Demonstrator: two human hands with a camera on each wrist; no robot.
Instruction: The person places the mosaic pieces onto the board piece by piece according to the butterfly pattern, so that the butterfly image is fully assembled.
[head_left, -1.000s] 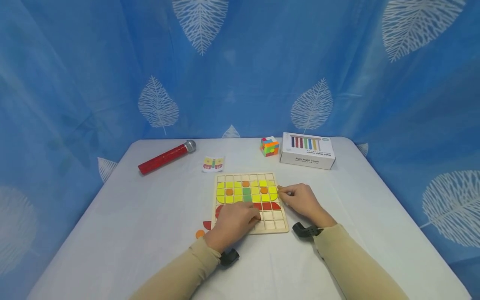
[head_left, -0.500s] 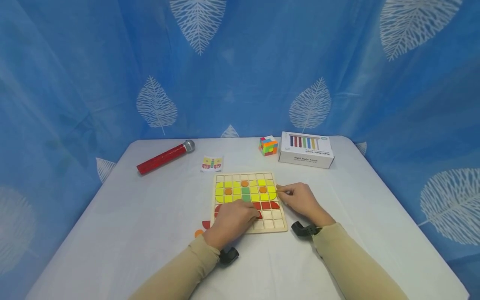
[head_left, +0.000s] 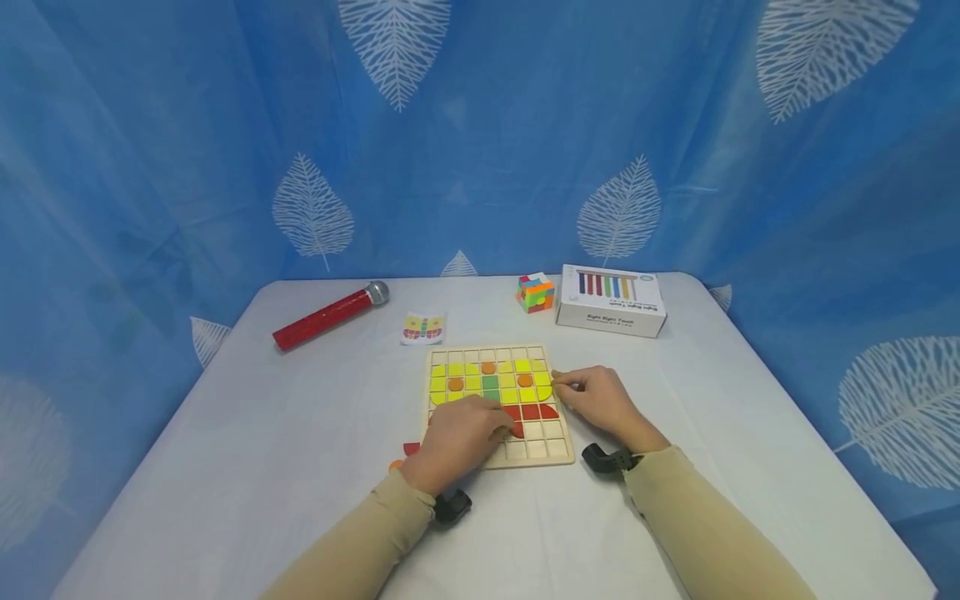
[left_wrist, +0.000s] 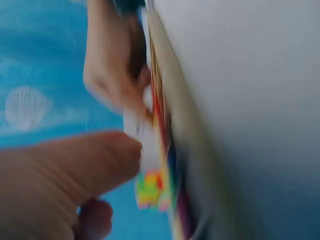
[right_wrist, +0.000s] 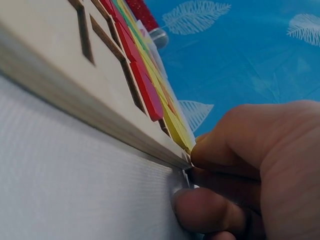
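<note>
A wooden grid board (head_left: 536, 450) lies on the white table, its cells partly filled with yellow, orange, green and red pieces. My left hand (head_left: 461, 433) hovers over its lower left part and hides several cells. A red piece (head_left: 517, 429) sits in a cell beside the left fingertips. In the blurred left wrist view, the left thumb (left_wrist: 112, 155) is apart from the board with no piece visible in the hand. My right hand (head_left: 602, 402) pinches the board's right edge between thumb and fingers, as the right wrist view also shows.
A loose red piece (head_left: 411, 448) and an orange disc (head_left: 396, 465) lie left of the board, partly covered by the left hand. Behind are a pattern card (head_left: 423, 328), a red microphone (head_left: 330, 317), a puzzle cube (head_left: 536, 293) and a white box (head_left: 611, 302).
The red piece has come into view in a cell under the left fingertips. My left hand has since shifted slightly left and away from it. The right hand keeps its grip.
</note>
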